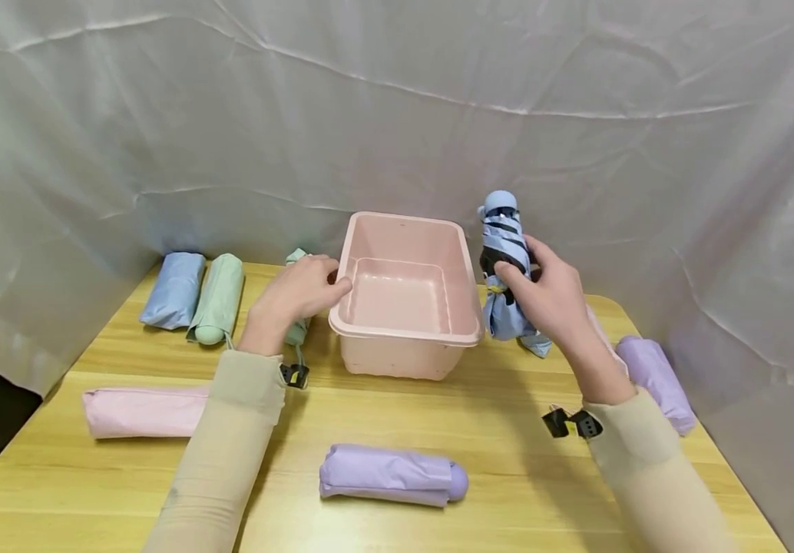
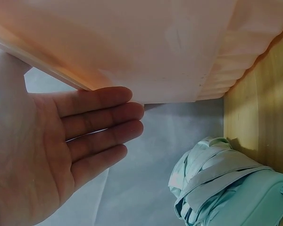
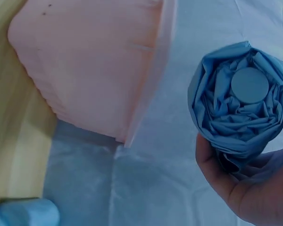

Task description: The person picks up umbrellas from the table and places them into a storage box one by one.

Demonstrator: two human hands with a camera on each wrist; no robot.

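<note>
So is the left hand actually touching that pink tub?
Touching. In the head view the left hand presses the pink tub's left rim with its thumb.

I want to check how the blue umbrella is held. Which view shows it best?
The head view: the blue umbrella stands upright beside the pink bin, gripped by the right hand. The right wrist view shows only its tip end-on; the left wrist view misses it.

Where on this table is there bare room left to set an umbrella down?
The pink tub is empty inside. Bare wood lies in front of it, between the tub and the purple umbrella, and right of that umbrella toward the right hand. The far left corner is crowded: a blue sleeve and a green umbrella lie side by side.
</note>
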